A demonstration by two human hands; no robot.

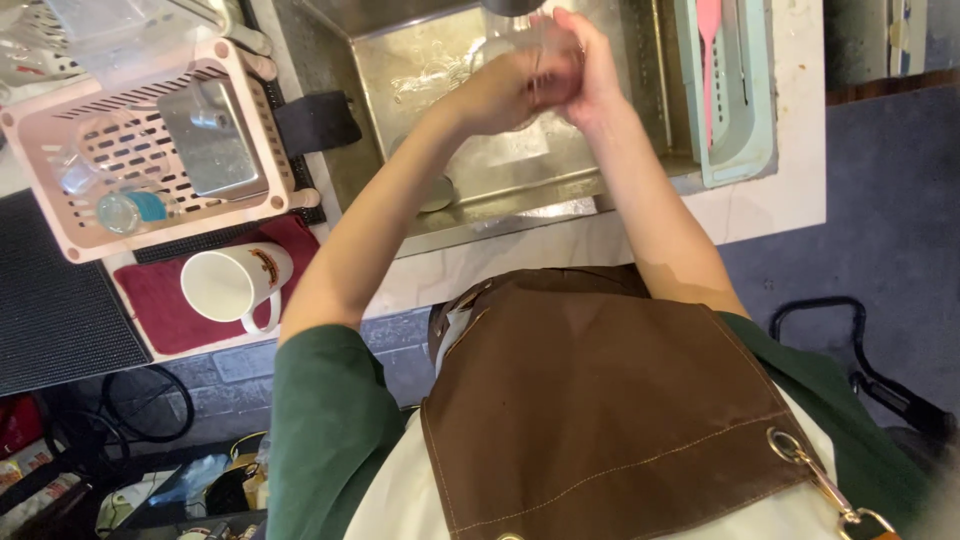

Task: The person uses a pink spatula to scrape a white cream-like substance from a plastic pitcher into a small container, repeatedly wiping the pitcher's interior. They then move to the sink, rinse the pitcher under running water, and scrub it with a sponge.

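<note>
Glass: a clear glass (520, 50) is held over the steel sink (400, 70), up near the tap at the top edge of the view.
Left hand: the left hand (500, 90) wraps its fingers closed around the side of the glass.
Right hand: the right hand (590, 70) is curled against the glass from the other side; how tightly its fingers close cannot be told.
Done so far: a white mug (225, 285) lies on its side on a red cloth (160, 305); a pink drying rack (60, 215) holds a metal piece and a small glass.
Left: judging by its place over the basin, the glass is mid-wash and not yet racked.
Beside: a pale green tray (745, 120) with a pink utensil sits right of the sink.
</note>
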